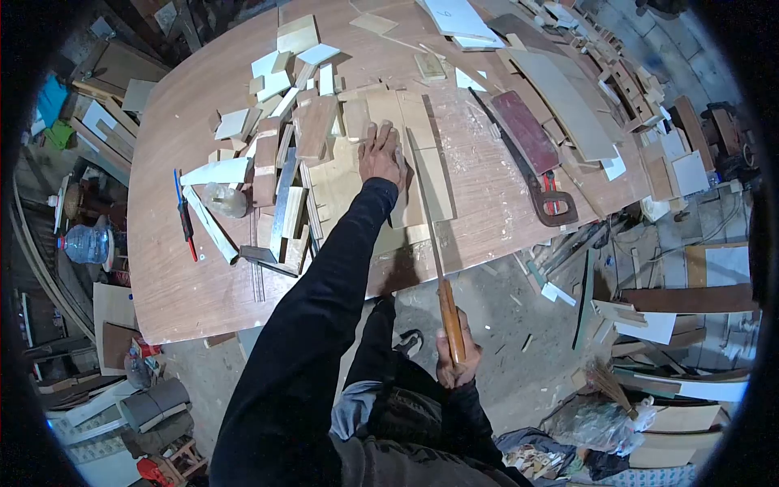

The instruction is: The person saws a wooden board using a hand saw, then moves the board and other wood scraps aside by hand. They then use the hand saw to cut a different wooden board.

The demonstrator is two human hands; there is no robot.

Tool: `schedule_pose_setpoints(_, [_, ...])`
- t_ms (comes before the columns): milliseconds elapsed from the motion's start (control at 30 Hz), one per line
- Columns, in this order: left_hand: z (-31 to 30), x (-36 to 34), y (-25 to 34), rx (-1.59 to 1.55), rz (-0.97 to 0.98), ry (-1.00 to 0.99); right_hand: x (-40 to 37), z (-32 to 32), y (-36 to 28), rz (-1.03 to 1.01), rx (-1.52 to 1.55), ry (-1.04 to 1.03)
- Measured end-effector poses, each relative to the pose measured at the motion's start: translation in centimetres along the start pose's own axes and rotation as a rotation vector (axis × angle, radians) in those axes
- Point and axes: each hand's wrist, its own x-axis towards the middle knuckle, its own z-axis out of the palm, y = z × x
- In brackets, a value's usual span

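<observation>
My left hand [382,156] lies spread on the pale wooden boards [384,107] at the middle of the table, fingers pointing away from me. Below the table's front edge, my right hand [459,357] is wrapped round the wooden handle of a saw [451,321]. The saw's thin blade runs up from the handle over the front edge and along the boards, to the right of my left hand. Another pale strip of wood [434,183] lies just right of the blade. Whether the blade touches the wood is hard to tell.
Wood offcuts [316,126] are piled left of the boards. A plastic bag [225,200] and a red-and-black tool [187,219] lie further left. On the right are a saw with a dark handle [553,208], a maroon block [525,131] and a long panel [564,105].
</observation>
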Motion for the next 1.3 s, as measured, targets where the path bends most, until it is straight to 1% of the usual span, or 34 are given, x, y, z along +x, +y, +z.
schedule_pose_setpoints(33, [-0.2, 0.4, 0.1, 0.001, 0.004, 0.008, -0.2, -0.3, -0.2, 0.064, 0.008, -0.048])
schedule_pose_setpoints(67, [-0.5, 0.5, 0.2, 0.005, -0.002, -0.009, -0.7, -0.5, 0.0, 0.055, 0.008, -0.049])
schedule_pose_setpoints(133, [-0.1, -0.1, 0.0, 0.005, -0.016, -0.042, -2.6, -1.1, 0.8, -0.080, -0.083, 0.046])
schedule_pose_setpoints(200, [0.2, 0.2, -0.2, 0.021, -0.013, -0.045, -2.2, -0.6, 1.6, -0.074, -0.030, 0.069])
schedule_pose_setpoints(267, [0.3, 0.2, -0.3, -0.002, 0.007, -0.039, -0.6, 0.0, 1.8, -0.151, -0.079, 0.057])
schedule_pose_setpoints(300, [0.2, 0.2, -0.5, -0.022, 0.019, -0.035, 0.3, 0.2, 0.3, -0.136, -0.100, 0.062])
schedule_pose_setpoints(433, [0.5, 0.0, -0.6, -0.010, 0.026, -0.035, 1.3, 1.1, 1.1, -0.139, -0.092, 0.094])
schedule_pose_setpoints(500, [0.6, 0.1, -0.6, -0.008, 0.024, -0.005, 1.4, 1.2, 0.4, -0.224, -0.044, 0.040])
schedule_pose_setpoints(533, [0.7, -0.1, -0.4, -0.010, 0.024, -0.011, 1.1, 0.9, -0.4, -0.218, -0.046, 0.042])
schedule_pose_setpoints(600, [0.2, 0.3, -0.3, -0.024, 0.014, -0.004, 0.7, 0.3, -2.4, 0.044, -0.041, -0.011])
schedule_pose_setpoints(633, [-0.2, 0.3, -0.2, -0.023, 0.016, -0.007, 0.4, -0.1, -2.6, 0.018, 0.051, 0.013])
schedule_pose_setpoints(667, [-0.5, 0.3, 0.2, -0.025, -0.012, -0.011, -0.6, -0.6, -1.9, 0.022, 0.048, 0.016])
schedule_pose_setpoints(733, [-0.4, 0.4, 0.7, -0.035, -0.044, -0.005, -2.7, -1.7, -0.3, -0.071, -0.139, 0.040])
schedule_pose_setpoints(800, [-0.5, 0.3, 0.5, -0.032, -0.030, -0.005, -3.9, -2.2, 0.1, -0.046, -0.100, 0.035])
schedule_pose_setpoints(867, [-0.4, 0.5, 0.4, -0.047, -0.005, 0.007, -4.2, -2.4, 1.1, -0.185, -0.120, 0.131])
schedule_pose_setpoints(900, [-0.6, 0.6, 0.5, -0.070, -0.011, -0.002, -4.1, -2.5, 0.4, -0.154, -0.077, 0.122])
schedule_pose_setpoints(967, [-0.6, 0.2, 0.7, -0.093, -0.018, -0.021, -3.3, -2.4, 0.1, -0.164, -0.063, 0.125])
schedule_pose_setpoints(1067, [-0.3, 0.5, 0.5, -0.051, -0.017, 0.026, -0.9, -1.8, -0.4, -0.182, -0.027, 0.097])
schedule_pose_setpoints(1133, [-0.5, 0.4, 0.4, -0.092, -0.018, -0.007, 0.3, -0.9, -0.4, -0.152, 0.009, 0.072])
schedule_pose_setpoints(1167, [-0.4, 0.4, 0.4, -0.098, -0.025, -0.014, 0.6, -0.6, -0.1, -0.179, -0.029, 0.079])
schedule_pose_setpoints(1300, [-0.5, 0.4, 0.4, -0.082, 0.001, 0.006, 1.4, 0.2, -0.2, -0.221, -0.010, 0.104])
